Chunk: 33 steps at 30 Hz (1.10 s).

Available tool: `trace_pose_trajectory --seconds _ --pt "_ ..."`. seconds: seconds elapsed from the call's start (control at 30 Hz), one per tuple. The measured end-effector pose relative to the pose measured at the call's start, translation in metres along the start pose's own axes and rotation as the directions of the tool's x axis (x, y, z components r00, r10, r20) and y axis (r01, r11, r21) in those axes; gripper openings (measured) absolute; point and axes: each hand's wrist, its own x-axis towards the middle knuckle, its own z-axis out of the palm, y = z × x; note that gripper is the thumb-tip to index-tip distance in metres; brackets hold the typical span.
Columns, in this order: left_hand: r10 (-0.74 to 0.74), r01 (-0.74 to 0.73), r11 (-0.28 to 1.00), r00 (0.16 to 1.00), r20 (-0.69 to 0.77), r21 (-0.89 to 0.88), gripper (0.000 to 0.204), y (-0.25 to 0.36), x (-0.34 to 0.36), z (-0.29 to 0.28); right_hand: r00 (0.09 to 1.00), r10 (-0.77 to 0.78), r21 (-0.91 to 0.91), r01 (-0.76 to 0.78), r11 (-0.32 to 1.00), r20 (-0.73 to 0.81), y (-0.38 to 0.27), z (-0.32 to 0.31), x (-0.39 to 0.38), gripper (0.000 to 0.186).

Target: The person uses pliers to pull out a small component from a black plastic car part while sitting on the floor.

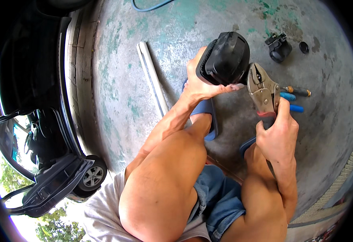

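Observation:
My left hand (200, 85) is wrapped round a rounded black plastic part (228, 58), held up above the floor with its thumb along the lower edge. What the part belongs to I cannot make out. In my right hand (279, 131) is a pair of metal locking pliers (264, 90), gripped by the handles. The pliers' toothed jaws point up, close by the right side of the black part; whether they touch it I cannot tell. Nothing shows between the jaws.
On the concrete floor (120, 84) at far right lie another black plastic piece (280, 49) and a round black cap (304, 47). A screwdriver (299, 92) and a blue-handled tool (295, 108) lie behind my right hand. A long pale strip (150, 74) lies left; a car (35, 161) stands beyond.

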Motion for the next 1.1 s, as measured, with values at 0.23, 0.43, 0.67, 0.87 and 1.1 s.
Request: trace_pose_trajectory --seconds 0.23,0.43,0.67,0.87,1.1 --pt "0.092 -0.105 0.984 0.991 0.095 0.142 0.099 -0.004 0.007 -0.005 0.997 0.075 0.005 -0.075 0.997 -0.019 0.001 0.001 0.001 0.064" --pt "0.183 -0.185 0.878 0.982 0.048 0.442 0.098 0.004 -0.005 0.003 0.998 0.068 -0.012 -0.068 0.998 -0.003 0.006 0.001 0.002 0.061" --pt "0.321 -0.289 0.701 0.944 0.074 0.652 0.100 0.015 -0.002 0.011 0.995 0.099 0.110 -0.100 0.989 0.021 0.001 0.010 0.010 0.051" --pt "0.201 -0.154 0.788 0.980 -0.012 0.596 0.090 0.008 0.003 0.019 0.963 0.265 0.019 -0.266 0.964 0.058 -0.013 0.003 0.015 0.040" --pt "-0.280 0.276 0.959 0.958 0.056 0.073 0.094 0.008 -0.010 0.008 0.985 0.153 0.003 -0.154 0.988 0.075 -0.007 0.000 0.003 0.046"
